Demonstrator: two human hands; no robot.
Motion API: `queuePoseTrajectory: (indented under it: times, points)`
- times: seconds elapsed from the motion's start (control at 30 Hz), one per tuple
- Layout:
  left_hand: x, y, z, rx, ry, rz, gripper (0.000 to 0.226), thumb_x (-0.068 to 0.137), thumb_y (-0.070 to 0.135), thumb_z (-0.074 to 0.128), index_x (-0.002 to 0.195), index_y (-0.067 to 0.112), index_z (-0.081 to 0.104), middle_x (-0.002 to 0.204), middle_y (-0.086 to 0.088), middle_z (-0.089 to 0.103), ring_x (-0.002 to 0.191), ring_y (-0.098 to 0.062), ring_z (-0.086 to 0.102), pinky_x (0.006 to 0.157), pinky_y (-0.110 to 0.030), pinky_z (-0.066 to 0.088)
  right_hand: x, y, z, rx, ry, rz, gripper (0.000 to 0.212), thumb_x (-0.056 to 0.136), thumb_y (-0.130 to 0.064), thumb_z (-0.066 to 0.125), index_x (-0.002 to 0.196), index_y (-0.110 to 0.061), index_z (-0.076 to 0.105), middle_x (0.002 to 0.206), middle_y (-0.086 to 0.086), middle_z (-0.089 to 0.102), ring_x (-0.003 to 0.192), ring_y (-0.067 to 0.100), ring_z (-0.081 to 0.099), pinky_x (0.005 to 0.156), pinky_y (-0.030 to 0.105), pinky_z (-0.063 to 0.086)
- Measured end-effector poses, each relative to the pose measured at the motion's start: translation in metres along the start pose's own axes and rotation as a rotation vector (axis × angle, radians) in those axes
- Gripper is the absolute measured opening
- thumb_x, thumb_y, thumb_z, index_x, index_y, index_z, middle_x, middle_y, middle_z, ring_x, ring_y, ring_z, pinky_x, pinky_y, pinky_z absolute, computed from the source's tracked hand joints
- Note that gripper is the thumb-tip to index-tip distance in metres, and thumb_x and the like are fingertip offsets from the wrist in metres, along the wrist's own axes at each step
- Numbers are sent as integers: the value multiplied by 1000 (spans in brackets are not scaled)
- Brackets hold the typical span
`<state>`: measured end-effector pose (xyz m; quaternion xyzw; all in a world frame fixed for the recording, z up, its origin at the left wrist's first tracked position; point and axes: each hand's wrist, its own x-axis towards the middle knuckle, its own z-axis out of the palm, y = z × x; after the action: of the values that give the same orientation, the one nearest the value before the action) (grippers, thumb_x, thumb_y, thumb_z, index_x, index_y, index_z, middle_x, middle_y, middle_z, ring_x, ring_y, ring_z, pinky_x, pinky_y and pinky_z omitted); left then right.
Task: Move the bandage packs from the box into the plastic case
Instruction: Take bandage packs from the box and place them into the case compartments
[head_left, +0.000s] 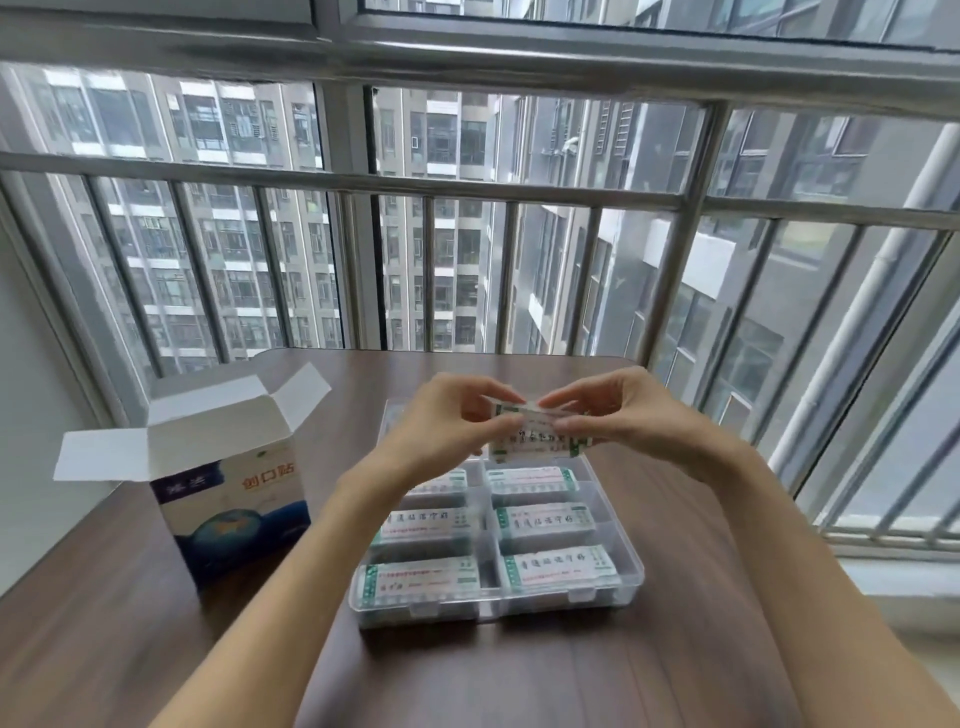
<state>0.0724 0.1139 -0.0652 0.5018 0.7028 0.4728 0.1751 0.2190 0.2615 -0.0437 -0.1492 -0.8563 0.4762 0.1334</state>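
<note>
Six compartments of the case already hold packs, so you are near the end. Far left on the brown wooden surface (130, 639) stands the blue-and-white cardboard box (234, 514), flaps open, well apart from your hands. Next, your left hand (447, 421) pinches the left end of a white, green-edged stack of bandage packs (535, 434), fingers (496, 428) curled onto it. Your right hand (618, 410) pinches the right end likewise. The stack hangs just above the far right compartment of the clear plastic compartment case (493, 608). Square the packs between both hands, line the long edge up with the dividers, then lower it flat so no corner catches a wall.
</note>
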Motion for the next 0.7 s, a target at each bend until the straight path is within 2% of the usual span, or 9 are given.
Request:
queuePoseTrajectory:
  times: [0.1,0.2,0.27,0.4,0.47,0.53,0.6,0.7]
  points:
    - [0,-5,1,205,-37,-15,22,82,31,72,104,25,71,85,11,73,79,0,67,74,-22,53,1,6,3,-66,-8,17,25,81,-5,70,105,-10,70,92,6,74,81,9,70,72,18,55]
    - [-1,-7,1,283,-52,-33,20,83,32,72,102,30,71,90,12,72,84,-1,64,81,-29,54,4,9,6,-117,-7,18,23,81,-5,71,103,-12,71,90,2,73,78,4,68,70,16,53]
    - [-2,-7,0,316,-56,-38,20,83,31,71,103,31,71,92,12,72,85,0,64,81,-28,54,5,10,8,-149,-17,26,23,81,-6,72,103,-12,71,91,1,74,78,2,68,71,15,53]
    - [-2,-6,-1,407,-64,-27,16,85,34,70,101,34,72,84,20,67,79,6,59,77,-24,52,6,12,10,-223,-17,50,17,79,-13,74,96,-17,74,88,0,75,82,7,69,78,20,54]
    - [-2,-7,-1,487,-89,-36,13,86,38,68,98,36,74,83,23,65,78,7,56,77,-24,49,6,12,11,-267,-37,78,13,79,-18,75,92,-20,76,82,-5,74,78,4,68,73,17,52]
    - [-3,-8,0,549,-116,-48,13,86,43,66,96,38,74,85,22,65,80,3,55,76,-26,48,6,11,14,-335,-46,95,10,78,-22,75,88,-23,77,67,-17,69,62,-6,61,59,11,43]
    - [-5,-9,1,601,-125,-44,16,87,45,64,98,39,73,88,22,65,83,1,55,73,-25,45,6,11,18,-406,-43,102,9,77,-28,76,86,-26,77,53,-22,60,51,-8,51,50,9,35]
    - [-6,-8,4,695,-113,2,18,88,46,62,101,39,73,97,21,70,87,-1,54,78,-26,47,6,9,23,-482,-34,99,9,77,-32,76,86,-29,77,68,-14,59,58,-3,50,53,11,32]
